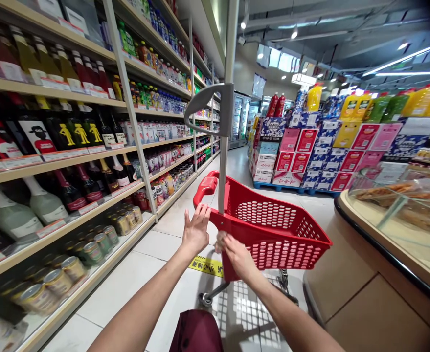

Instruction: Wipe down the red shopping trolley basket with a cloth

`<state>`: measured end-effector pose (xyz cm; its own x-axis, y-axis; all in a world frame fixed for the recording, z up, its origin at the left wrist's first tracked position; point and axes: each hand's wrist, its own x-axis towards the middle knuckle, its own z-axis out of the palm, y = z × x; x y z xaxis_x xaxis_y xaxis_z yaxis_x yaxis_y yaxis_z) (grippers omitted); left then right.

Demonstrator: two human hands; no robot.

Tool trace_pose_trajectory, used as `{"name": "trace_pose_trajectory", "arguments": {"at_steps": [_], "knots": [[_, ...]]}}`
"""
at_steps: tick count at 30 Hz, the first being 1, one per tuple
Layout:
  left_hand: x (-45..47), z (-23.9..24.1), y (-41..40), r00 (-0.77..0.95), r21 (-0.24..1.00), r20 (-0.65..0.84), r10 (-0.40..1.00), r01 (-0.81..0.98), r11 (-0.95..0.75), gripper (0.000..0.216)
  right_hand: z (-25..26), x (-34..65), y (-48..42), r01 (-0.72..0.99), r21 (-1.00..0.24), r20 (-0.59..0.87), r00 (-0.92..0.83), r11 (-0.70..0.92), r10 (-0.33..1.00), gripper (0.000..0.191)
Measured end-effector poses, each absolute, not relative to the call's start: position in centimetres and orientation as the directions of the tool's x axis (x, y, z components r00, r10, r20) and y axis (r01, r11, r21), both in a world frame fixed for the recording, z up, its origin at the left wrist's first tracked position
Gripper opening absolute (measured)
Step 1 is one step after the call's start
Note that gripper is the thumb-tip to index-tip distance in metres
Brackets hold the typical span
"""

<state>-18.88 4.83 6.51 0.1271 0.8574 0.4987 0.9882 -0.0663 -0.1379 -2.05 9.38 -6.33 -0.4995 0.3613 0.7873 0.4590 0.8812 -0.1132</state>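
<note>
Red wheeled shopping basket stands upright on the tiled floor, directly before the person's maroon-clad knee. The left hand lies on its near rim with fingers extended, not wrapped around it, apparently steadying a basket that could roll on its casters. The right hand pinches a blurred pale wad against the near end, seemingly for fingertip control. The upright pole partly blocks the view; bottle shelves and a glass-topped counter limit sideways room, with stacked cartons and 2 red bottles ahead.
</note>
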Motion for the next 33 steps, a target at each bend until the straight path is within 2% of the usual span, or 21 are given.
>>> {"name": "trace_pose_trajectory", "arguments": {"at_steps": [2,5,8,10,12,15,21,24,28,33], "knots": [[-18.9,6.6,4.8,0.137,-0.148,0.497,0.857,0.986,-0.072,0.073,-7.7,-1.2,8.8,0.436,-0.116,0.8,-0.492,0.893,0.344,0.037],[-18.8,6.5,4.8,0.141,-0.152,0.508,0.85,0.986,-0.073,0.074,-7.3,0.1,8.7,0.442,-0.207,0.822,-0.406,0.873,0.4,0.042],[-18.5,6.2,4.9,0.111,-0.129,0.529,0.842,0.99,-0.05,0.073,-3.1,-0.5,10.2,0.494,-0.339,0.828,-0.247,0.801,0.503,0.045],[-18.4,6.1,5.1,0.09,-0.111,0.538,0.838,0.993,-0.036,0.072,0.0,-1.8,11.7,0.527,-0.385,0.809,-0.202,0.758,0.552,0.044],[-18.5,6.2,5.2,0.09,-0.109,0.538,0.838,0.993,-0.036,0.072,1.6,-2.7,13.1,0.574,-0.38,0.784,-0.216,0.725,0.582,0.046],[-18.7,6.4,5.1,0.108,-0.13,0.527,0.843,0.99,-0.045,0.071,0.8,-1.3,14.7,0.634,-0.35,0.758,-0.24,0.69,0.606,0.048],[-18.0,6.1,5.3,0.06,-0.1,0.529,0.847,0.995,-0.008,0.071,-2.8,4.6,15.5,0.651,-0.41,0.793,-0.091,0.639,0.602,0.045],[-17.6,5.9,5.6,0.033,-0.077,0.543,0.839,0.997,0.011,0.072,-1.5,1.8,14.4,0.593,-0.381,0.791,-0.189,0.71,0.582,0.049],[-17.7,5.9,5.8,0.063,-0.105,0.548,0.834,0.994,-0.006,0.074,0.9,-2.9,13.4,0.522,-0.374,0.796,-0.245,0.767,0.554,0.04],[-17.7,5.9,6.0,0.043,-0.093,0.568,0.822,0.996,0.012,0.073,1.7,-3.4,14.0,0.521,-0.51,0.74,-0.14,0.685,0.658,0.021]]}}
